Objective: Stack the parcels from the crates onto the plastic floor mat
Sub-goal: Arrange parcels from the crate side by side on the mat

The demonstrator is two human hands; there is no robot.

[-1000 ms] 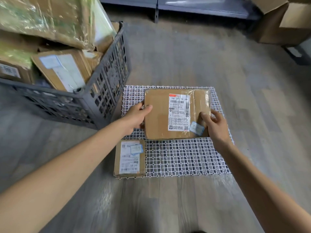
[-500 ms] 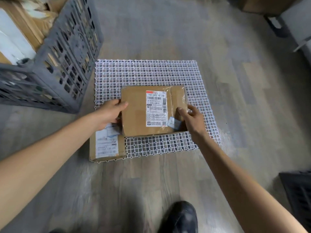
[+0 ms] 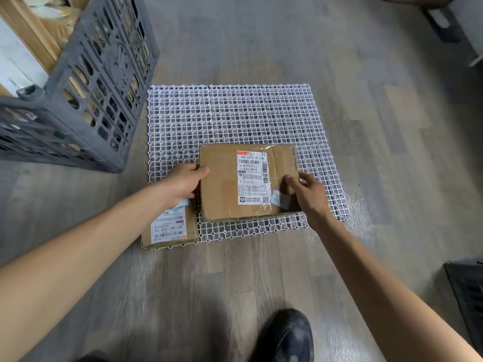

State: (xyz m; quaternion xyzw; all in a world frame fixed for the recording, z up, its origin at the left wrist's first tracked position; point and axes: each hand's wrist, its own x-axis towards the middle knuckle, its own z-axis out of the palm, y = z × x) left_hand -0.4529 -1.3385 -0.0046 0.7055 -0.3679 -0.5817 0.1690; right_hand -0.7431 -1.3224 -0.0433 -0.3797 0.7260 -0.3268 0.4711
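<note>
On the white plastic floor mat (image 3: 235, 113), the left hand (image 3: 183, 182) and right hand (image 3: 311, 194) gripped opposite sides of a large brown parcel (image 3: 224, 184), just beside a smaller parcel (image 3: 170, 228) and near a grey crate (image 3: 86, 100).

The floor (image 3: 261, 35) is grey-brown, wood-look planking, its boards running away from where the person stands. A black shoe (image 3: 290, 338) is planted on it at the near edge, toe pointing forward. Far off to the right, a dark foot or bracket (image 3: 441, 24) rests on the boards, with a pale panel (image 3: 471, 27) just beside it, cut off by the edge.
</note>
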